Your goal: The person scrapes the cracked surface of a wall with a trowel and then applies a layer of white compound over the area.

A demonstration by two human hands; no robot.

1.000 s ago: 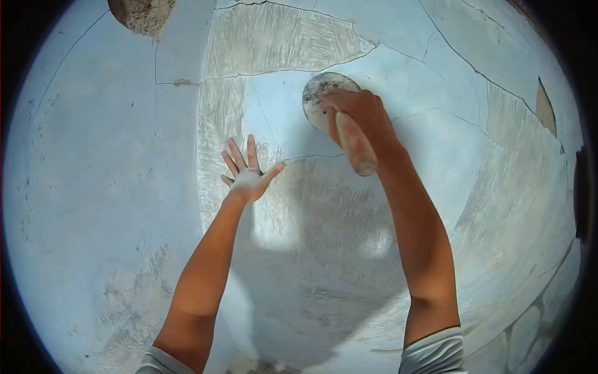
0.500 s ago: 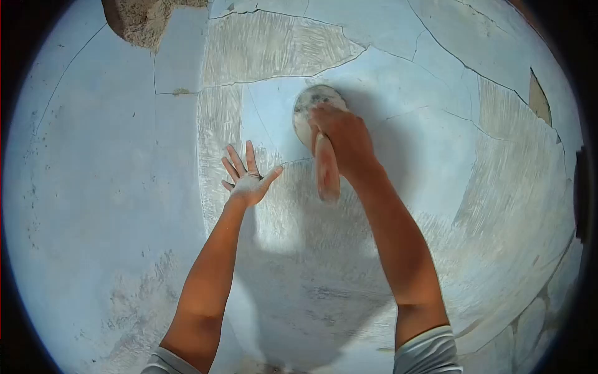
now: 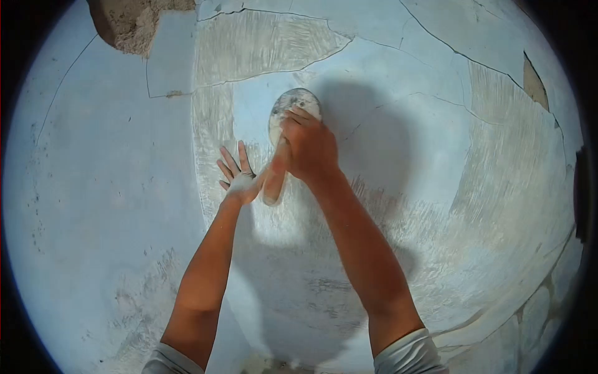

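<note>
My right hand (image 3: 309,148) is wrapped around a tool with a rounded, flat, grey-white blotched head (image 3: 295,98) and a thick wooden handle (image 3: 274,182). Its head lies over the pale blue wall (image 3: 380,143), and the handle, slightly blurred, points down towards my left hand. Dusted with white powder, my left hand (image 3: 243,179) rests against the wall with its fingers spread. The handle overlaps the thumb side of that hand in this view. Around both hands, the scratched patch (image 3: 215,121) shows rough grey beneath the blue coat.
A hole (image 3: 128,28) exposes coarse brown material at the upper left. Thin cracks run across the wall, and a broken gap (image 3: 534,84) shows at the upper right. Another scratched area (image 3: 495,131) lies on the right, with a dark object (image 3: 580,194) at the far right edge.
My right hand and the tool have moved left and slightly down; the handle's lower end has swung left towards my left hand. My left hand stays spread on the wall.
</note>
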